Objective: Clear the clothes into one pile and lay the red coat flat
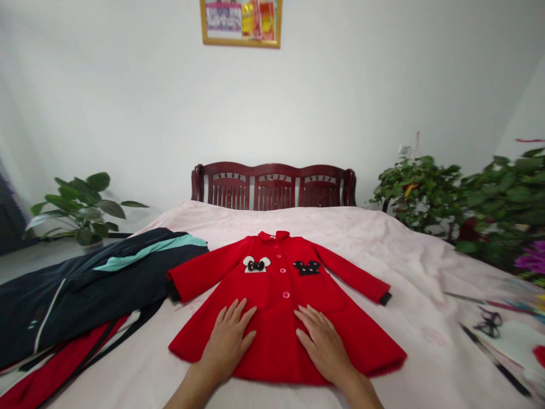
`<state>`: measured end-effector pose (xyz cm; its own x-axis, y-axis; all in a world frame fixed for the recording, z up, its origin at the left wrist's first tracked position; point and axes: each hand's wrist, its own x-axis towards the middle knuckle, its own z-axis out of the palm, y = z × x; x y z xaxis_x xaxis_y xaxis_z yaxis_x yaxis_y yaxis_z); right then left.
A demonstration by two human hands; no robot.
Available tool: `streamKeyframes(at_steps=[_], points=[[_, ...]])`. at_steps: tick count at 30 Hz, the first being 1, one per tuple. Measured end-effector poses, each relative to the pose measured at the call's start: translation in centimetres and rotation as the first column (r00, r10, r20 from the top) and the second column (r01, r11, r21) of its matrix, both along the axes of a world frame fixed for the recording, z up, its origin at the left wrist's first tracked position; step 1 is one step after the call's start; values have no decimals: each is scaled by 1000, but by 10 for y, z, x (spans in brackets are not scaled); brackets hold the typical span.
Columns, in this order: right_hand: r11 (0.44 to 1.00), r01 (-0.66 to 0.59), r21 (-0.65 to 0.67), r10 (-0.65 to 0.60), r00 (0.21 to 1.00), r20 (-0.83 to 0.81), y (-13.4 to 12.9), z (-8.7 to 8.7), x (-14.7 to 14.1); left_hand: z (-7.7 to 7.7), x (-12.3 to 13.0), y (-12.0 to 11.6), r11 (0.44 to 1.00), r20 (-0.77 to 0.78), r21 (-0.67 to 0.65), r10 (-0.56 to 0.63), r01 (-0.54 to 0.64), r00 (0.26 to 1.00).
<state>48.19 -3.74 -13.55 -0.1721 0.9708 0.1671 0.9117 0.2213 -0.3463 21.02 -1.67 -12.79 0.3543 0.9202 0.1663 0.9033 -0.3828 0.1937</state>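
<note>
A red coat [276, 335] lies face up and spread out, its sleeves stretched to both sides and its collar pointing away from me. Pink buttons run down its front. On the chest are a white mouse-head patch [256, 264] with a dark bow and a black dotted mouse-head patch [307, 267]. My left hand [230, 335] rests flat on the lower left of the coat, fingers apart. Flat on the lower right lies my right hand [321, 341], its fingers stretched out. Neither hand holds anything.
Beneath the coat is a pale pink sheet [426, 267]. Dark blue and red clothes [106, 289] are heaped at left. A wooden chair back [275, 186] stands beyond. Plants [87, 204] flank both sides. At right lie black glasses [489, 322] and a dark pen-like stick [494, 358].
</note>
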Motion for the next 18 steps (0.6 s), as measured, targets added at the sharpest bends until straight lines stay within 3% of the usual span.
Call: streamKeyframes(at_steps=[14,16,18], points=[[1000,23,1,-23,1000,-12,0,-3,-2,-5,0,2,1000,1,9,6,-6,1000],[999,-3,-50,0,998,-66,6,2,3,-3,1,1,1000,-3,-1,13,-13,1000],[990,-52,-131,20,971,-237,19,12,15,-1,2,1,1000,-8,-18,22,-22,1000]])
